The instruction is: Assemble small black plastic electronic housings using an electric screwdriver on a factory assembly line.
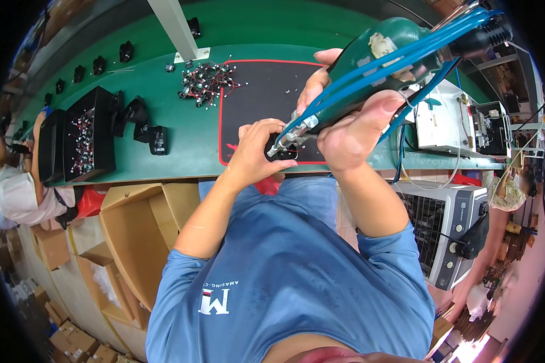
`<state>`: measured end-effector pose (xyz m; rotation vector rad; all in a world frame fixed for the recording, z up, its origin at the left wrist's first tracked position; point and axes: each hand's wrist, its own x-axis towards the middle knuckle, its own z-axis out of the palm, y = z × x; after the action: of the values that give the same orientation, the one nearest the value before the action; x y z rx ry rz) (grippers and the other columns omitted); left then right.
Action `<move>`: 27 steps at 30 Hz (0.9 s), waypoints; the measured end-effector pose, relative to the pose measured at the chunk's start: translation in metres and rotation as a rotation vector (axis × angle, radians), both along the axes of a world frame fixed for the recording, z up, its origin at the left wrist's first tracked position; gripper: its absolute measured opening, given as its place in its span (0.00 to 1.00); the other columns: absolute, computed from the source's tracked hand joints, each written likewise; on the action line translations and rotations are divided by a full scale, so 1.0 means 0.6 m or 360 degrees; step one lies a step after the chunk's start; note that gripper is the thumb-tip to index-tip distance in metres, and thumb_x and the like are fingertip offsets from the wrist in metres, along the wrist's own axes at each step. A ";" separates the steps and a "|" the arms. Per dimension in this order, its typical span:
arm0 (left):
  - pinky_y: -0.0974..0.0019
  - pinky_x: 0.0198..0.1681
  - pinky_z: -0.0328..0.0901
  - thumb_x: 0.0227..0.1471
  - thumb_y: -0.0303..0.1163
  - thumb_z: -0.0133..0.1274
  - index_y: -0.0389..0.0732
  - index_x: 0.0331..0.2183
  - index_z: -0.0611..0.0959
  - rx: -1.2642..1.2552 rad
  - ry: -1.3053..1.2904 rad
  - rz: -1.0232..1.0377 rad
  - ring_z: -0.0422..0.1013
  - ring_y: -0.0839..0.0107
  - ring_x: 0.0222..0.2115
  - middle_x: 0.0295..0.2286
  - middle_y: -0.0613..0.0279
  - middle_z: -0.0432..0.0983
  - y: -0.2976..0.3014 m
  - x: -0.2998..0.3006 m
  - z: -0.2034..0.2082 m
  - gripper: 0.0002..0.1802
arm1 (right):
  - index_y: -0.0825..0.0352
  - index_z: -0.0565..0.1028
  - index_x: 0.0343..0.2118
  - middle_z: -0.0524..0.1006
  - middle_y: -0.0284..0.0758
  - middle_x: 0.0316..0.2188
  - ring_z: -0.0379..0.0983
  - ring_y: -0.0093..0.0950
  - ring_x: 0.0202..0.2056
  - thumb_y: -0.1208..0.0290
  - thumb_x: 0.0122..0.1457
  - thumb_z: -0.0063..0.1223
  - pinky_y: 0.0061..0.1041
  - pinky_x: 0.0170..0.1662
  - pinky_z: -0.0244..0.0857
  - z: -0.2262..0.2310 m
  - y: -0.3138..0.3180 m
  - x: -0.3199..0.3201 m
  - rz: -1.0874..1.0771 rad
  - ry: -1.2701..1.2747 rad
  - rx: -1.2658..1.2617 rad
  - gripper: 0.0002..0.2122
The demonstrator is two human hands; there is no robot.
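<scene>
My right hand point(352, 134) is wrapped round a green electric screwdriver point(362, 55) with blue tubes along its body. Its metal tip slants down to the left and meets a small black part point(284, 155). That part lies at the near edge of a black mat point(257, 91) with a red border. My left hand point(252, 150) steadies the part, fingers and thumb closed about it; the hands and tool partly hide it. Beyond the left hand lies a pile of small connectors with red and black wires point(207, 83).
Black housings point(158, 140) and a black bin point(105, 154) of wired connectors stand left on the green bench. A metal post point(174, 27) rises at the back. White equipment point(439, 124) is right, an air cooler point(433, 227) below. Cardboard boxes point(130, 227) and another person point(21, 196) are left.
</scene>
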<state>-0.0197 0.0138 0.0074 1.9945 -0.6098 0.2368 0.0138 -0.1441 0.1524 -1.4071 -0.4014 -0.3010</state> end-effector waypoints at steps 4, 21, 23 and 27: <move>0.56 0.56 0.56 0.33 0.45 0.79 0.43 0.48 0.78 0.0003 0.0007 -0.0001 0.73 0.59 0.53 0.49 0.60 0.78 0.001 0.001 -0.002 0.41 | 0.74 0.70 0.52 0.74 0.36 0.21 0.72 0.25 0.22 0.17 0.57 0.26 0.23 0.26 0.68 -0.009 0.000 0.001 -0.0001 0.0005 0.0033 0.52; 0.57 0.55 0.57 0.31 0.43 0.80 0.43 0.52 0.76 0.0069 0.0078 -0.0074 0.72 0.58 0.51 0.48 0.59 0.77 0.006 0.004 -0.010 0.46 | 0.72 0.69 0.50 0.73 0.34 0.21 0.72 0.26 0.22 0.15 0.53 0.29 0.24 0.26 0.68 -0.032 0.003 -0.001 0.0031 0.0148 0.0078 0.52; 0.56 0.56 0.57 0.32 0.42 0.80 0.43 0.53 0.76 0.0017 0.0031 -0.0041 0.71 0.57 0.52 0.49 0.58 0.76 0.005 0.008 -0.005 0.46 | 0.74 0.68 0.53 0.73 0.34 0.23 0.73 0.27 0.22 0.15 0.54 0.29 0.25 0.27 0.70 0.002 0.000 0.005 -0.0058 0.0095 0.0172 0.53; 0.53 0.60 0.54 0.36 0.41 0.78 0.43 0.59 0.73 0.0092 0.0035 -0.0064 0.67 0.55 0.57 0.53 0.53 0.72 0.009 0.016 -0.013 0.50 | 0.79 0.65 0.59 0.73 0.36 0.25 0.69 0.27 0.23 0.20 0.59 0.31 0.26 0.26 0.67 0.138 -0.048 0.020 -0.0149 -0.0226 0.0372 0.53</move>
<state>-0.0101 0.0194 -0.0005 2.0358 -0.6482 0.1742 0.0259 -0.1727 0.2352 -1.1809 -0.4034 -0.5100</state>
